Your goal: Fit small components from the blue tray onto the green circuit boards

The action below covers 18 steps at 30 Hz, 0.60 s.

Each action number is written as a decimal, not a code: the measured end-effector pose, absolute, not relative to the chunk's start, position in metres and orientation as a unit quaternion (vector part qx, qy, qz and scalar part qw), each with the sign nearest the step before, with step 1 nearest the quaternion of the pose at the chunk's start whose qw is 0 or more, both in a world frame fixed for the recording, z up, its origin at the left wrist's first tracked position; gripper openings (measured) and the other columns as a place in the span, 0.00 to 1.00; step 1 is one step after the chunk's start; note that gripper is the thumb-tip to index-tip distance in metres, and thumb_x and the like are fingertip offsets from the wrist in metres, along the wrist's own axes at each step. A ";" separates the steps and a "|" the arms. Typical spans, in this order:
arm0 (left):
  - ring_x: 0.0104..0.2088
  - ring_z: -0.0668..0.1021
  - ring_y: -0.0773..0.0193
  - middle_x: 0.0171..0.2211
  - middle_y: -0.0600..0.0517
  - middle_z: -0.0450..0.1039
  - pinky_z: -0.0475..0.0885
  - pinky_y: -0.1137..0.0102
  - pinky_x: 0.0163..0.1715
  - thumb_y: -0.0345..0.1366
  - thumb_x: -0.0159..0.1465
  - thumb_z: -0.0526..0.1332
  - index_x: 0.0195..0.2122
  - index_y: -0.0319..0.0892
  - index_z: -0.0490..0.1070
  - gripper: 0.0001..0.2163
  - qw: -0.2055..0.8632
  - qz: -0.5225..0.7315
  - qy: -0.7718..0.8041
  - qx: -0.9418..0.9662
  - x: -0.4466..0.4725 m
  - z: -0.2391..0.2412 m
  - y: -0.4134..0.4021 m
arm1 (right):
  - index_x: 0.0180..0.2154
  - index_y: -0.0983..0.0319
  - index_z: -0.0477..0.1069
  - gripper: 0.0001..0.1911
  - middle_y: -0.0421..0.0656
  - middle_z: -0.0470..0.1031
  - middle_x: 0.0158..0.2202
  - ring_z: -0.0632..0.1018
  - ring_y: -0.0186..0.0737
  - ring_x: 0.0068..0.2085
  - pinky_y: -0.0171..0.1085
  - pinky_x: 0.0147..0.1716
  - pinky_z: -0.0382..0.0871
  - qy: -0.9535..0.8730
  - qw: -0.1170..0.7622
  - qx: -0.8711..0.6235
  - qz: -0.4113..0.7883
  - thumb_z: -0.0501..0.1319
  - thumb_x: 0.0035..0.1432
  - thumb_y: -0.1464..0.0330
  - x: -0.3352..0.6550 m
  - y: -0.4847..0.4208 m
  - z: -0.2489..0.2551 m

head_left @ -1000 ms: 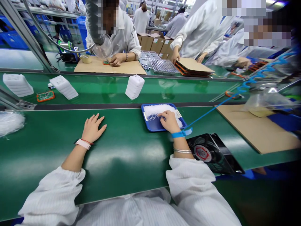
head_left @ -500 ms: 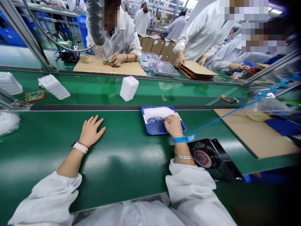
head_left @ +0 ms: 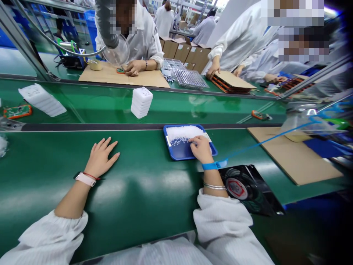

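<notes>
My left hand (head_left: 100, 158) lies flat on the green bench with its fingers spread and nothing in it. My right hand (head_left: 201, 149) reaches into a blue tray (head_left: 172, 154) that holds a heap of small white parts (head_left: 182, 133). Its fingers are curled down among those parts, and what they pinch is too small to make out. A blue wrist strap (head_left: 213, 165) with a coiled blue cord runs off to the right.
A white housing (head_left: 141, 102) stands on the green conveyor, with another (head_left: 42, 100) and a green circuit board (head_left: 17, 111) to the left. A black fan (head_left: 246, 189) lies by my right forearm, a cardboard sheet (head_left: 295, 154) at right. Other people work across the belt.
The white housings and circuit board have moved left along the conveyor. My right hand's fingers have shifted slightly inside the tray. My left hand stays flat.
</notes>
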<state>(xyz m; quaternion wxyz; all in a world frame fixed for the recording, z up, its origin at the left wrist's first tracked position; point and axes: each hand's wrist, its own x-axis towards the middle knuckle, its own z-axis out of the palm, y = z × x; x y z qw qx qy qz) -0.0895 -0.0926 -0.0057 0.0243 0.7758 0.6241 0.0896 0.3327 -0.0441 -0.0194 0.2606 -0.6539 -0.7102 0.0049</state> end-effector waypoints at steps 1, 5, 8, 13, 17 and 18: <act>0.61 0.57 0.49 0.62 0.45 0.54 0.54 0.51 0.57 0.49 0.63 0.48 0.58 0.44 0.61 0.25 0.025 0.089 0.625 0.775 -0.089 -0.006 -0.093 | 0.31 0.64 0.75 0.14 0.49 0.69 0.32 0.70 0.47 0.38 0.47 0.44 0.64 -0.708 0.266 -0.654 0.004 0.51 0.46 0.76 0.333 -0.044 -0.020; 0.62 0.56 0.50 0.62 0.46 0.54 0.53 0.51 0.58 0.49 0.63 0.48 0.58 0.45 0.60 0.25 0.030 0.094 0.622 0.777 -0.091 -0.005 -0.093 | 0.33 0.65 0.75 0.15 0.49 0.69 0.33 0.70 0.48 0.39 0.48 0.44 0.63 -0.689 0.285 -0.666 -0.004 0.52 0.46 0.75 0.334 -0.044 -0.020; 0.62 0.56 0.50 0.62 0.46 0.54 0.53 0.52 0.58 0.49 0.62 0.47 0.58 0.45 0.61 0.25 0.043 0.101 0.609 0.786 -0.096 -0.006 -0.092 | 0.33 0.65 0.75 0.15 0.50 0.68 0.33 0.70 0.48 0.39 0.48 0.45 0.63 -0.687 0.278 -0.672 -0.007 0.52 0.46 0.75 0.333 -0.045 -0.021; 0.62 0.57 0.50 0.62 0.47 0.54 0.54 0.52 0.58 0.51 0.62 0.46 0.58 0.44 0.61 0.26 0.050 0.101 0.599 0.793 -0.103 -0.008 -0.091 | 0.31 0.64 0.75 0.14 0.49 0.68 0.33 0.70 0.48 0.39 0.49 0.45 0.63 -0.687 0.273 -0.673 -0.022 0.52 0.45 0.74 0.333 -0.044 -0.022; 0.62 0.56 0.51 0.62 0.47 0.54 0.53 0.53 0.59 0.51 0.62 0.45 0.58 0.44 0.60 0.26 0.047 0.096 0.597 0.795 -0.102 -0.008 -0.091 | 0.31 0.64 0.75 0.13 0.49 0.69 0.32 0.70 0.48 0.39 0.48 0.45 0.63 -0.691 0.267 -0.672 -0.022 0.53 0.45 0.75 0.334 -0.044 -0.022; 0.62 0.56 0.51 0.62 0.47 0.54 0.53 0.53 0.59 0.51 0.63 0.45 0.58 0.44 0.60 0.26 0.048 0.095 0.597 0.795 -0.102 -0.008 -0.091 | 0.31 0.65 0.75 0.13 0.49 0.69 0.33 0.70 0.48 0.39 0.47 0.45 0.63 -0.692 0.266 -0.670 -0.021 0.53 0.45 0.75 0.334 -0.044 -0.022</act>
